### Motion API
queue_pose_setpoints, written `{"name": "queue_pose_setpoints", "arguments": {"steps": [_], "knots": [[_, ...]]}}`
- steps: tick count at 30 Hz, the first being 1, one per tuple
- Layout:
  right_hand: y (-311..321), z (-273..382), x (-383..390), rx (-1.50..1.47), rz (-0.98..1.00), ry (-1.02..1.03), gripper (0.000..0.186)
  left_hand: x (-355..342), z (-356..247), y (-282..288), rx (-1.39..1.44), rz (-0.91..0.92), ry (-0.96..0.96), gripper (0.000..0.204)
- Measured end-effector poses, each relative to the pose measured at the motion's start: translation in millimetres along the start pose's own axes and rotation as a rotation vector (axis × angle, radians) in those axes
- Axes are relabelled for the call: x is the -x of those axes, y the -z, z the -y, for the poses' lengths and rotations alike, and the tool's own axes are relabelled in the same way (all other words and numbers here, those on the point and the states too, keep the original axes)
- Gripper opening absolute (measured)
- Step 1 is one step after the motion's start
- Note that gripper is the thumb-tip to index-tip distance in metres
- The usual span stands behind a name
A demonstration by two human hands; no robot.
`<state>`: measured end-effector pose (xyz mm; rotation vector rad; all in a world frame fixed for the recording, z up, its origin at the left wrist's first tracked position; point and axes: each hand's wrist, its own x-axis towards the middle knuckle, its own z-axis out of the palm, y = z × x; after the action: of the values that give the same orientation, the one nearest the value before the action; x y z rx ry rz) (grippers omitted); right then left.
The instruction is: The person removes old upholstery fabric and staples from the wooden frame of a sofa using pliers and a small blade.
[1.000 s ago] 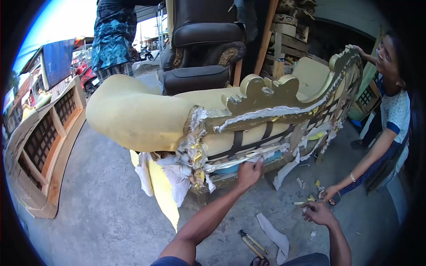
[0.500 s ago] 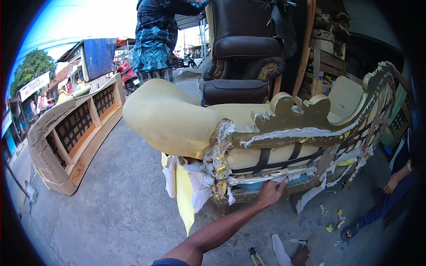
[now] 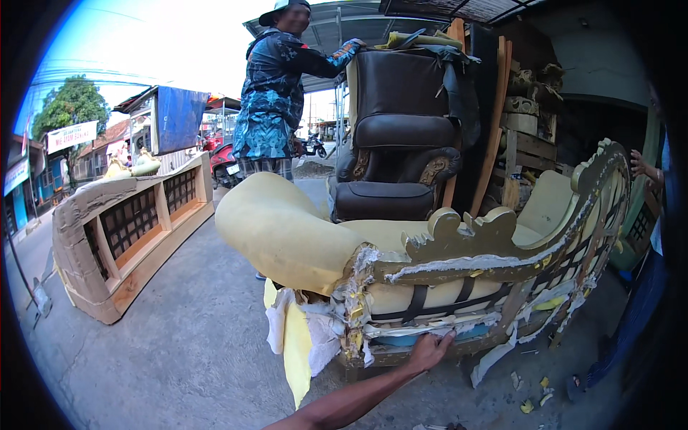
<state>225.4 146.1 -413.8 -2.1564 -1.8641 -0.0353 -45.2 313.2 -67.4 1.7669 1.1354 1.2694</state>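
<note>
My left hand (image 3: 428, 351) reaches up from the lower edge to the bottom rail of a stripped sofa frame (image 3: 401, 356). Its fingers are closed on the edge of the torn white lining (image 3: 390, 331), beside a strip of blue material (image 3: 469, 333). The sofa has a carved, gold-brown wooden top rail (image 3: 494, 244), bare cream foam (image 3: 287, 229) over a rounded arm, and dark webbing straps (image 3: 416, 303) across its back. Yellow foam sheet (image 3: 297, 351) and ragged white cloth hang at its left corner. My right hand is out of view.
Behind the sofa stands a dark brown armchair (image 3: 394, 136), with a person (image 3: 269, 93) resting a hand on it. Another person's hand (image 3: 638, 165) shows at the far right. A wooden frame (image 3: 129, 236) stands left; foam scraps (image 3: 530, 405) litter the floor.
The view has tilted up, so the scene sits lower. My right hand, the cutter and the pliers on the floor have left view. My left hand stays at the rail.
</note>
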Motion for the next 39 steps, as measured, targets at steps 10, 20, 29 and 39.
{"name": "queue_pose_setpoints", "arguments": {"steps": [10,20,29,39], "knots": [[23.8,-5.8,12.7,-0.444,0.219,-0.305,0.019,-1.5,-6.2,9.9,-0.018,0.103,0.015,0.054],[145.5,85.9,-24.3,-1.857,0.060,-0.781,0.033,29.6,-219.0,120.1,-0.545,0.631,-0.837,0.019],[248.1,145.9,-112.2,-2.046,-0.019,-0.247,0.043,-153.4,-288.6,226.5,-1.062,0.090,-0.644,0.067],[255.8,191.7,-134.9,-2.099,-0.123,-0.337,0.031,-154.7,-241.2,237.2,-0.514,0.188,-0.371,0.057]]}}
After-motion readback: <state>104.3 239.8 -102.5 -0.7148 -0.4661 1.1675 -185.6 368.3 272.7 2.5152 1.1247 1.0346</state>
